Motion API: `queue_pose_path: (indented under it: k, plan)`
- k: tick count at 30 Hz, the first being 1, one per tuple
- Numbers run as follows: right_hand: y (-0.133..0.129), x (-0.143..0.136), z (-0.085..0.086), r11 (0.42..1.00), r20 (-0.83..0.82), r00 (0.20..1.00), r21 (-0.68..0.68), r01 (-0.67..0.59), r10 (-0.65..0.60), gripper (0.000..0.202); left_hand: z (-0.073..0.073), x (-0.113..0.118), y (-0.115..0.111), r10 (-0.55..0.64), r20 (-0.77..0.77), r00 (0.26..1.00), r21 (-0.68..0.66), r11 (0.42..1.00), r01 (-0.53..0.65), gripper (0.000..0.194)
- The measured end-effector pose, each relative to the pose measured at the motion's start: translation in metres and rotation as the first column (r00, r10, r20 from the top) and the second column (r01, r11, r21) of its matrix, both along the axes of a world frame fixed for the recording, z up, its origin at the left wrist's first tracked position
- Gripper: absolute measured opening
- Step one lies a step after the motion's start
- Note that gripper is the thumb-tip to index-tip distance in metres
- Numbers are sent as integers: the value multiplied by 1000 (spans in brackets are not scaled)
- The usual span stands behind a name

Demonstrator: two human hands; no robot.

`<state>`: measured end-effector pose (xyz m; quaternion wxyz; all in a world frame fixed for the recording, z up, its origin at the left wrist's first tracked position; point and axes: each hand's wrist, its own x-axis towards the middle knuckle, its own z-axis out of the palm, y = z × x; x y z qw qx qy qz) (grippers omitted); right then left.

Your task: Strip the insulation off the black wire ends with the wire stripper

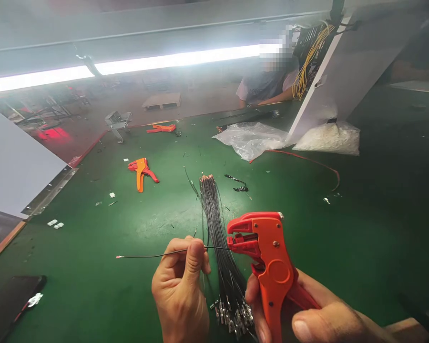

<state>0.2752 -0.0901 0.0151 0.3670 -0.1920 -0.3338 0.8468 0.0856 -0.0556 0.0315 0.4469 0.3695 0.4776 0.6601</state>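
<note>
Pinched between the thumb and fingers of my left hand (182,286) is a thin black wire (143,256). Its left end shows a small reddish tip, and its right end reaches the jaws of an orange and red wire stripper (271,257). My right hand (318,309) is wrapped round the stripper's handles. The jaws stand apart at the front; whether the wire lies between them or just touches them I cannot tell. Behind and between my hands lies a bundle of black wires (212,209), with coppery ends at the far side and metal terminals at the near side.
A second wire stripper (141,174) lies on the green table (93,257), with another orange-red tool (161,128) farther back. Plastic bags (252,138) rest at the back right beside a white panel (321,78). A person (268,83) sits across the table. A dark flat object (12,302) lies front left.
</note>
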Motion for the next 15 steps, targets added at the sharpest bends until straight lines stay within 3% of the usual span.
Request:
queue_pose_path:
  k: [3, 9, 15]
  plan:
    - [-1, -1, 0, 1000, -12, 1000, -27, -7, 7, 47, 2, 1, 0, 0, -5, 1000, 28, 1000, 0, 30]
    - [-2, 0, -6, 999, -11, 999, -14, -51, 51, 48, 14, 2, 3, 128, 58, 990, 71, 989, -132, 29]
    - [-3, -2, -13, 997, 22, 997, -28, -76, 77, 48, 19, -1, 5, 170, 112, 979, 107, 978, -182, 27]
